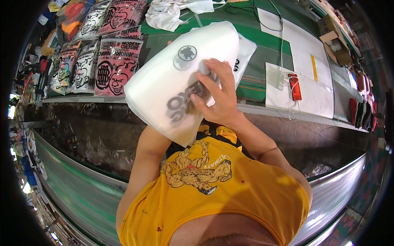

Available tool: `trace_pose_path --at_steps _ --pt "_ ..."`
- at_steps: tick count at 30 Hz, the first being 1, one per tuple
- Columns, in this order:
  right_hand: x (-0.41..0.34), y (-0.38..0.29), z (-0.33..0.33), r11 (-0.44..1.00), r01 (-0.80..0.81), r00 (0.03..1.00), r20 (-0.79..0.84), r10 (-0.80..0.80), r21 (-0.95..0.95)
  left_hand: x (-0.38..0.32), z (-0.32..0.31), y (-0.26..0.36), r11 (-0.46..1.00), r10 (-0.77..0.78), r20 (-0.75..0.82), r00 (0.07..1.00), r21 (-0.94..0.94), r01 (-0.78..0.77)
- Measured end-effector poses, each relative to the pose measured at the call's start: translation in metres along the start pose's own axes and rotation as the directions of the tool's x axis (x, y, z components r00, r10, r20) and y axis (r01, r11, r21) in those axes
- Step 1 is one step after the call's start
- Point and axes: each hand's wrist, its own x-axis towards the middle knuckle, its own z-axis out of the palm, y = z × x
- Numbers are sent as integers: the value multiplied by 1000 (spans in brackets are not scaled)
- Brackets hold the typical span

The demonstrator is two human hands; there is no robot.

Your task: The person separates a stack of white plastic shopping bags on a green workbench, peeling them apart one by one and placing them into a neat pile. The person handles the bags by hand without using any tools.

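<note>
A frosted white plastic bag [154,83] with a round dark emblem and large dark lettering is held up in front of my chest, tilted. My right hand [221,95] lies over its right part, thumb and fingers spread, fingertips touching the plastic. Behind the bag, my left hand [169,42] is almost wholly hidden; just a fingertip shows past the upper left edge, and it supports the bag from beneath. Another clear-and-white bag [246,58] with dark print lies on the green tabletop [255,78] beyond it.
Printed pink, white and orange packages [118,67] lie at the left. White cloth [164,15] is at the back. On the right are white boards [277,101], a red phone-like device [295,87] with a cable, a yellow strip [314,68] and an opened cardboard box [338,46].
</note>
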Motion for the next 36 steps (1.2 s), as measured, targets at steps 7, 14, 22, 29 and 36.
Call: trace_pose_path --at_steps 7,14,22,29,36 --pt "3 -10 6 996 -15 988 155 1 89 10 12 -2 1000 2 1 1000 17 -2" --pt "-36 31 3 886 -305 930 309 198 349 54 12 -5 907 369 95 924 181 -381" --pt "-72 197 -13 696 -717 698 48 715 53 107 -31 -27 170 682 695 228 153 -973" --pt "-39 230 -19 646 -761 649 110 753 59 118 -25 -39 252 353 900 257 173 -952" --pt "-47 319 1 672 -709 672 85 736 -211 112 -3 -26 268 -304 865 400 480 -835"
